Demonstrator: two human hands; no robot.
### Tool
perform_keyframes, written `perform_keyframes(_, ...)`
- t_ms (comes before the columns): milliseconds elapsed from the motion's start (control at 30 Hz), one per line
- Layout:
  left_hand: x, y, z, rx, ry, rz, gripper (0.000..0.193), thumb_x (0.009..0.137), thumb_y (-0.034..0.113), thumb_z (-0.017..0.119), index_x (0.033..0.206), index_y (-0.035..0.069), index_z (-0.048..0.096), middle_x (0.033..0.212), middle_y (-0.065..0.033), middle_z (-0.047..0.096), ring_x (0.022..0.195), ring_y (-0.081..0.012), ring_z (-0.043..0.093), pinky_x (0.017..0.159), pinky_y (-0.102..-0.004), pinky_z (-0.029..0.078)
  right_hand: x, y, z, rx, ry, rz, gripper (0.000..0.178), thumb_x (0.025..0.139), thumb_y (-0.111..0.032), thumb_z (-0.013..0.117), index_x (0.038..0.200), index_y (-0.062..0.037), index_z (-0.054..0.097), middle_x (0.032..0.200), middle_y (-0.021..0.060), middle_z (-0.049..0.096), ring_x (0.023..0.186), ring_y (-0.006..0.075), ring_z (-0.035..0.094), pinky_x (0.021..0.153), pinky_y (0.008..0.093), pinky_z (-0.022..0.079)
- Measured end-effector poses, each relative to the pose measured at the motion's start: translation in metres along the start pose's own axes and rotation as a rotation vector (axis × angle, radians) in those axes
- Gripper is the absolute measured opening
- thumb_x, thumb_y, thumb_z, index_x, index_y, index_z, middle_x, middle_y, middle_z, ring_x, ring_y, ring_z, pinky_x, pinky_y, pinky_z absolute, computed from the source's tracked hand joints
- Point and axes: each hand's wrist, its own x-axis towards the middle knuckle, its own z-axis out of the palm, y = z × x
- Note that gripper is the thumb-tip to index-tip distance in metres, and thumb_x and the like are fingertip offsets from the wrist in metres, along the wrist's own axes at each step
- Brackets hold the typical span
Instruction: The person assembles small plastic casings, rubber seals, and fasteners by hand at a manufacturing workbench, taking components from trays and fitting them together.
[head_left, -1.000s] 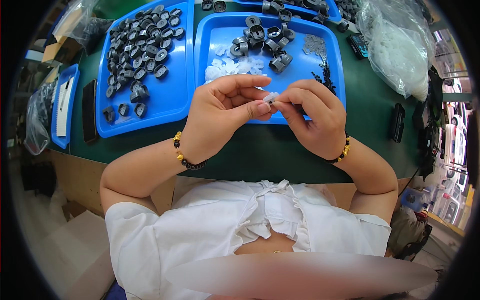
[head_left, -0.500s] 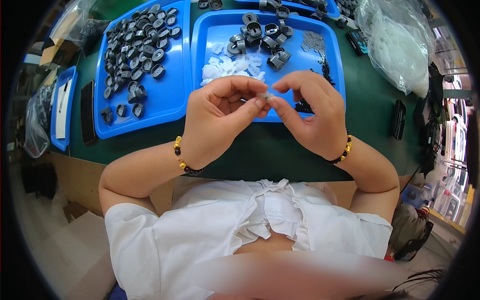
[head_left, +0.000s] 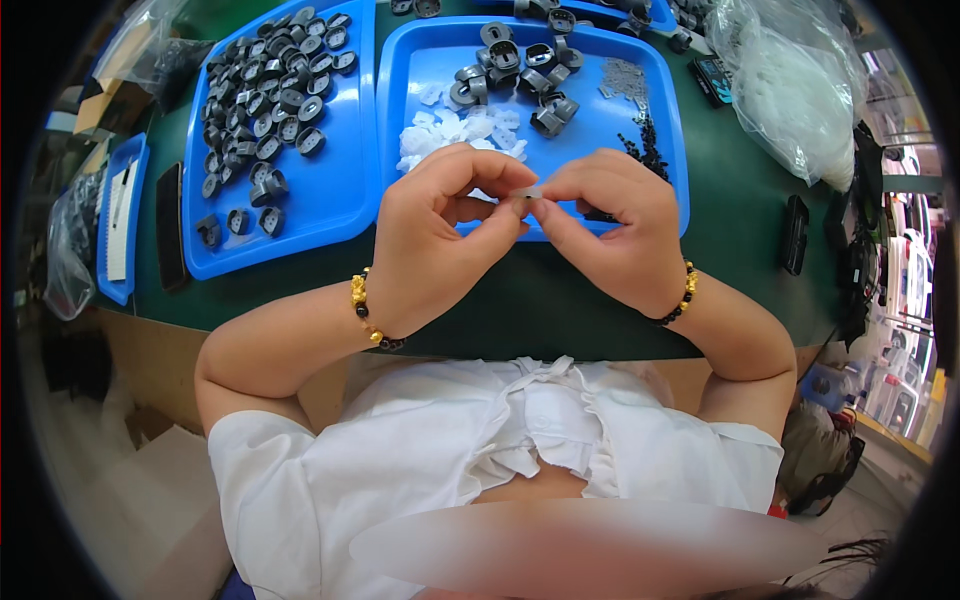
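Both hands meet over the front of the middle blue tray (head_left: 684,150). Thumb and finger of my left hand (head_left: 440,235) pinch a small whitish translucent plastic piece (head_left: 528,193). The fingertips of my right hand (head_left: 625,215) are closed on the piece's right end, with something small and dark beside it that I cannot make out. Fingers cover most of the piece. Behind my left hand lies a heap of white translucent plastic pieces (head_left: 455,133). Dark grey round housings (head_left: 503,55) sit farther back, with small grey pins (head_left: 624,78) and tiny black parts (head_left: 650,150) to the right.
At left, another blue tray (head_left: 340,200) holds many dark grey housings (head_left: 268,115). A black phone-like slab (head_left: 171,225) and a narrow blue tray (head_left: 122,285) lie beyond it. On the right are a clear bag of white parts (head_left: 800,110) and a black object (head_left: 796,235).
My right index finger has come down to meet the thumb at the whitish piece. My left hand stays nearly in place, still pinching it.
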Motion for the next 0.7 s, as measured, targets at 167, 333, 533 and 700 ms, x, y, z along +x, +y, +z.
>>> perform_keyframes(167,0.007,-0.001,-0.005,-0.232,0.000,-0.142,0.022,0.090,-0.002,0.060,0.112,-0.004,0.063,0.099,-0.0064,0.062,0.088,-0.0108,0.063,0.075,-0.0258,0.060,0.024,0.030,-0.022,-0.143,-0.004,-0.106,0.008,0.080,-0.010,0.072,0.088,-0.0071,0.072,0.083,0.0067,0.069,0.073,0.0267,0.063,0.067,0.0347,0.051)
perform_keyframes(333,0.010,0.001,-0.010,-0.375,-0.040,-0.267,0.022,0.091,0.000,0.062,0.112,-0.003,0.063,0.101,-0.0084,0.065,0.089,-0.0134,0.065,0.077,-0.0293,0.059,0.040,0.092,-0.073,-0.732,0.064,-0.082,0.010,0.080,-0.015,0.073,0.088,-0.0092,0.074,0.088,0.0038,0.066,0.088,0.0255,0.061,0.078,0.0357,0.051)
perform_keyframes(533,0.007,-0.001,-0.007,-0.389,-0.072,-0.298,0.022,0.091,0.001,0.062,0.112,-0.002,0.063,0.100,-0.0074,0.065,0.087,-0.0129,0.065,0.077,-0.0287,0.059,0.042,0.109,-0.061,-0.820,0.022,-0.094,0.010,0.080,-0.016,0.072,0.084,-0.0076,0.074,0.086,0.0041,0.064,0.087,0.0251,0.060,0.079,0.0358,0.050)
perform_keyframes(700,0.007,-0.003,-0.006,-0.419,-0.085,-0.341,0.024,0.093,0.004,0.061,0.116,-0.001,0.063,0.104,-0.0070,0.065,0.090,-0.0129,0.066,0.084,-0.0286,0.057,0.043,0.111,-0.059,-0.911,0.009,-0.170,0.009,0.080,-0.016,0.070,0.084,-0.0088,0.075,0.083,0.0032,0.064,0.086,0.0243,0.060,0.078,0.0366,0.051)
